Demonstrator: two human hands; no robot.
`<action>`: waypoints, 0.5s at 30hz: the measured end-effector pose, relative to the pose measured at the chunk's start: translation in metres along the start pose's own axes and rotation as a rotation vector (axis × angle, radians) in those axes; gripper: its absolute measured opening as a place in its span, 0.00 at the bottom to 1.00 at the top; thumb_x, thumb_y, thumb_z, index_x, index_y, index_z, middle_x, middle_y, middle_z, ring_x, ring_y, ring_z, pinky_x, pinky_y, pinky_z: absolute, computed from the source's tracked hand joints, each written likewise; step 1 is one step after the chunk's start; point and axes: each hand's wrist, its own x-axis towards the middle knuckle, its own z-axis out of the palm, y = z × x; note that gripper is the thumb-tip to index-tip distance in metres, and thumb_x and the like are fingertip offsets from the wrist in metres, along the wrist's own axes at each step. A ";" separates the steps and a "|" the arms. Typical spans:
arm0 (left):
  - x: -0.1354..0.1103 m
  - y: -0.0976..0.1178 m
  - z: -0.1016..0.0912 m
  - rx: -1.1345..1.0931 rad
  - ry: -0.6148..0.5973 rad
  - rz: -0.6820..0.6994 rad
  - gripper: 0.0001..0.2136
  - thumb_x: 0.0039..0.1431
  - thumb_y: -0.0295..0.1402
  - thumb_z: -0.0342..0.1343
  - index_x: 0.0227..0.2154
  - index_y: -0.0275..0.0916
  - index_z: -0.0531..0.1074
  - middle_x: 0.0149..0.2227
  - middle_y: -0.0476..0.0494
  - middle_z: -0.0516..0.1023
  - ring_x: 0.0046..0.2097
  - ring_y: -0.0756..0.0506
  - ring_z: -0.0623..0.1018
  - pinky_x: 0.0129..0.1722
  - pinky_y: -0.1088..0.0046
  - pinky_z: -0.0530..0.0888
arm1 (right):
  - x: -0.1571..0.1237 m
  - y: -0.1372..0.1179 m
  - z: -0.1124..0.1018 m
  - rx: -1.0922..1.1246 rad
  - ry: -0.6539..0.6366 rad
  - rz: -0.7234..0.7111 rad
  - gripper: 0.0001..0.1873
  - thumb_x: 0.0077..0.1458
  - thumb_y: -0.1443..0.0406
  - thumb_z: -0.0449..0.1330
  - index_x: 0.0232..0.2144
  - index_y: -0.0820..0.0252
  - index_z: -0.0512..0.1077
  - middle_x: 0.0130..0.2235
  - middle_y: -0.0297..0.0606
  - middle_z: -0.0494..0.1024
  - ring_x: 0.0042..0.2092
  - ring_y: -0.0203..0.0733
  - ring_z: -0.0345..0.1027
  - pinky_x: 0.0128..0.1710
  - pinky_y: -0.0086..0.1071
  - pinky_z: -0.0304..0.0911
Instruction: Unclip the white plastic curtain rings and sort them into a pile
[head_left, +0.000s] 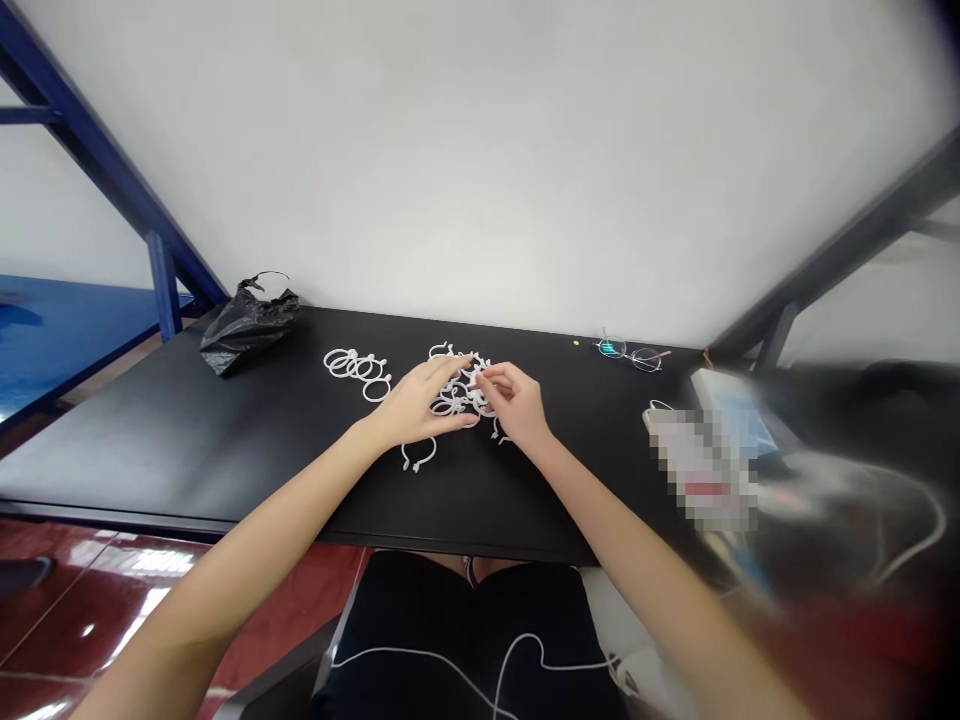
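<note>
If tugged too fast, could drag others along, with rings (448,407) heaped on the table (247,430), overlapping and some gapped enough to hook. Got the left hand (418,400) spread wide around the heap and the right hand (519,402) pinched together at its right side, apparently on a ring, though too cluttered there to swear to it. Could also catch the loose gapped ring (433,450) below the left hand and send it sliding. Watch the row (354,357) left of that hand too: easy to bump.
</note>
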 end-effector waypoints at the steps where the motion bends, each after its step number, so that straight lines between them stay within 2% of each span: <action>1: 0.001 0.003 0.002 -0.008 -0.004 0.031 0.32 0.59 0.45 0.58 0.62 0.38 0.57 0.57 0.32 0.69 0.57 0.37 0.71 0.56 0.56 0.69 | -0.002 0.000 0.002 -0.005 -0.045 -0.024 0.14 0.56 0.52 0.60 0.33 0.57 0.70 0.31 0.36 0.80 0.25 0.37 0.70 0.25 0.30 0.68; 5: 0.003 0.011 0.011 -0.039 0.008 0.080 0.25 0.65 0.38 0.53 0.62 0.40 0.56 0.56 0.34 0.70 0.56 0.40 0.72 0.54 0.59 0.72 | -0.006 -0.004 0.006 -0.064 -0.089 -0.095 0.13 0.58 0.53 0.58 0.34 0.56 0.71 0.29 0.34 0.78 0.29 0.38 0.72 0.30 0.31 0.68; 10: 0.002 0.009 0.013 -0.059 -0.025 0.050 0.28 0.64 0.40 0.53 0.64 0.42 0.52 0.57 0.33 0.69 0.57 0.38 0.72 0.53 0.57 0.73 | -0.006 -0.007 0.004 -0.035 -0.094 -0.074 0.15 0.58 0.51 0.57 0.31 0.55 0.68 0.24 0.31 0.74 0.25 0.37 0.69 0.28 0.30 0.67; 15: 0.001 0.008 0.013 -0.080 -0.075 -0.004 0.24 0.67 0.39 0.49 0.63 0.42 0.53 0.56 0.33 0.70 0.56 0.39 0.73 0.53 0.59 0.73 | -0.007 -0.005 0.006 -0.047 -0.103 -0.046 0.16 0.57 0.49 0.57 0.30 0.55 0.68 0.26 0.33 0.75 0.27 0.39 0.71 0.29 0.32 0.68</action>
